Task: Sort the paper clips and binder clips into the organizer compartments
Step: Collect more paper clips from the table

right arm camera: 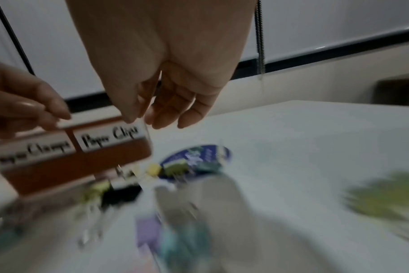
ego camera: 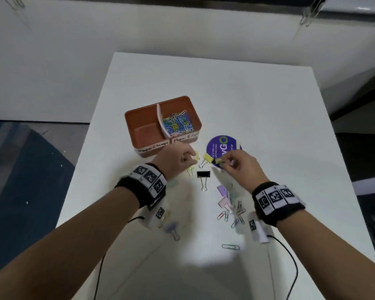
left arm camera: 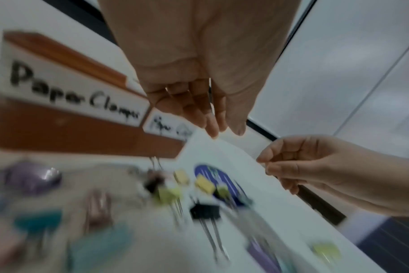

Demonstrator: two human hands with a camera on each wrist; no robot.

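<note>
The brown organizer (ego camera: 139, 135) stands left of centre. Its left compartment, labelled "Paper Clamps", holds nothing, and the right one holds several coloured paper clips (ego camera: 178, 123). My left hand (ego camera: 189, 160) hovers in front of it with loosely bent fingers (left arm camera: 213, 129) and nothing visible between them. My right hand (ego camera: 224, 161) hovers with thumb and forefinger (right arm camera: 131, 114) close together; whether they hold anything is hidden by blur. Under the hands lie a yellow binder clip (ego camera: 208, 158), a yellow-green one (ego camera: 220, 160) and a black one (ego camera: 203, 174).
A round purple sticker (ego camera: 223, 146) lies right of the organizer. Pastel binder clips and paper clips (ego camera: 225, 200) are scattered nearer me, along with a lilac binder clip (ego camera: 171, 228) and a single paper clip (ego camera: 231, 247). Cables trail from both wrists.
</note>
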